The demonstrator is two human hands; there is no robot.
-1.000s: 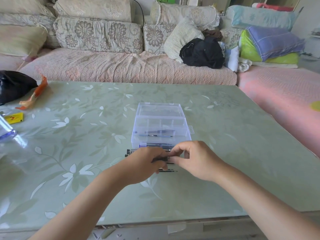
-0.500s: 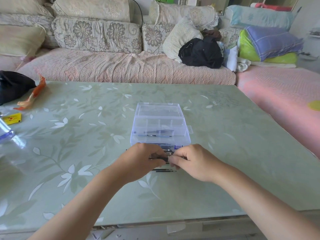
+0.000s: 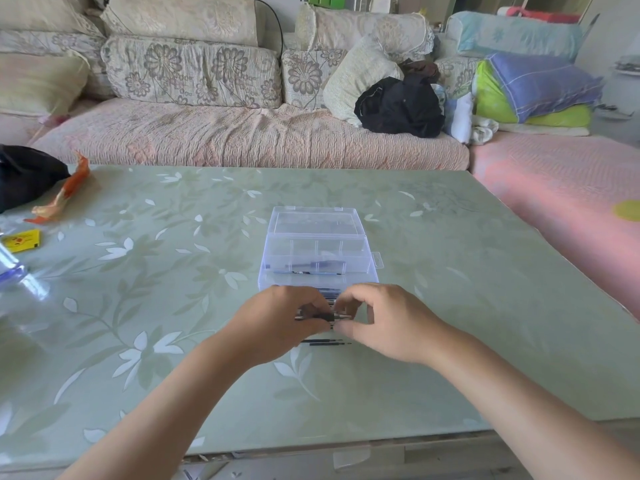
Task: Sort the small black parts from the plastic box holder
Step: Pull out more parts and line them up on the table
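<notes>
Hands meet just below the centre of the frame. The left hand has its fingers curled round one end of a slim black part, and the right hand pinches the other end between thumb and forefinger. The part lies level, its long axis running left to right, with its paler tip toward the right hand. Two more black parts lie on the green table just below the hands, parallel to it. Others are half hidden behind the fingers. Just above the hands sits the clear plastic box, lid open, with a dark pen-like tool in its near compartment. At the left edge are a yellow packet, an orange wrapper and a black bag, all well apart from the box.
</notes>
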